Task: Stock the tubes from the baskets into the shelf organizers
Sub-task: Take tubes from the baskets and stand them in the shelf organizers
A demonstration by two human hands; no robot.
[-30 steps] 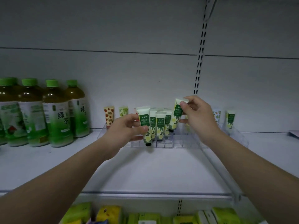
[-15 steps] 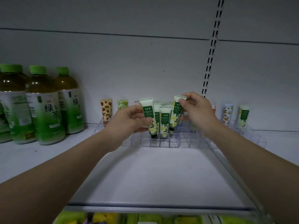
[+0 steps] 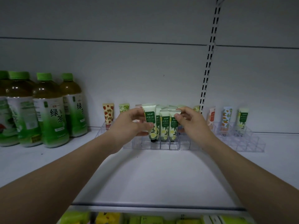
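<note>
A clear shelf organizer [image 3: 155, 145] with small compartments stands at the back of the white shelf. My left hand [image 3: 129, 125] grips a green-and-white tube [image 3: 151, 122], cap down, its black cap just above a front compartment. My right hand [image 3: 191, 122] pinches the top of another green tube [image 3: 173, 126] that stands in the organizer, next to a third green tube [image 3: 165, 126]. More green tubes stand behind them, partly hidden by my hands.
Several green tea bottles [image 3: 48, 110] stand at the left. A strawberry-print tube [image 3: 108, 114] and a pale green tube [image 3: 124, 108] stand at the organizer's back left. A second clear organizer [image 3: 242, 143] on the right holds three patterned tubes. Yellow-green packs fill the shelf below.
The right hand has lowered its tube from tilted in the air to upright in the organizer. The left hand's tube has shifted right, closer to the row.
</note>
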